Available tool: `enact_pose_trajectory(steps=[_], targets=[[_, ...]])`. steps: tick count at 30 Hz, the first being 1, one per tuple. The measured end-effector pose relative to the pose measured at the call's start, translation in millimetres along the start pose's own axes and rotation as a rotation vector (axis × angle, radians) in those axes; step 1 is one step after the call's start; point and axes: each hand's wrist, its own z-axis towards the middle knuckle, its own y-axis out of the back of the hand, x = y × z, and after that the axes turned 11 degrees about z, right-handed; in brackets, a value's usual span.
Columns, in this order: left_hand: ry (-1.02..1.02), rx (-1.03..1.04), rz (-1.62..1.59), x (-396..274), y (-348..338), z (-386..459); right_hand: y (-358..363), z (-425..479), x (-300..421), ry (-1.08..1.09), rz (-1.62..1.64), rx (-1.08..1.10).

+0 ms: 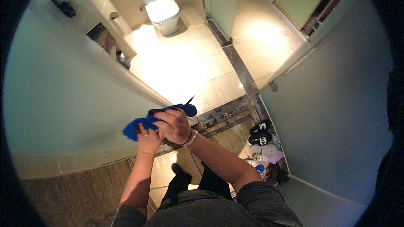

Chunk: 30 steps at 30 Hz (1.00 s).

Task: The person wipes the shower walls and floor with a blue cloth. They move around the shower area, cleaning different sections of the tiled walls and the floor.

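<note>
A bunched blue cloth (133,128) is held in front of me at the frosted partition's edge. My left hand (148,140) grips its lower left part, the fingers partly folded into the fabric. My right hand (175,126) closes around its middle, just above and beside the left one. A darker blue rounded end (190,110) of the bundle sticks out past my right hand, with a thin dark strip pointing up from it. Folds and fingers hide much of the cloth.
A white toilet (162,11) stands in the bathroom beyond a dark stone threshold (225,110). Several pairs of shoes and slippers (265,149) line the right wall. A frosted partition (69,101) rises at left. Another doorway (265,28) lies at upper right.
</note>
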Motion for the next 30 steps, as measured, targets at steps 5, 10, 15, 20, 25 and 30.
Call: enact_pose_trajectory(steps=[5, 10, 15, 20, 25, 30], targets=[[-0.124, -0.081, -0.094, -5, 19, -8, 11, -36, 1, -0.293, 0.023, 0.188], [0.087, -0.427, -0.257, 14, 68, 23, 12, 54, 31, -0.039, -0.036, 0.078], [0.12, -0.588, -0.077, 48, 91, 52, -10, 94, 45, 0.058, -0.133, 0.104], [-0.219, -0.072, -0.06, 59, 52, 10, -17, 2, 13, 0.046, -0.156, 0.236], [-0.159, -0.237, -0.148, 83, 51, 7, -29, 41, 45, -0.041, -0.091, 0.101], [0.209, -0.819, -0.267, 110, 109, 51, -44, 129, 85, 0.131, -0.197, -0.032]])
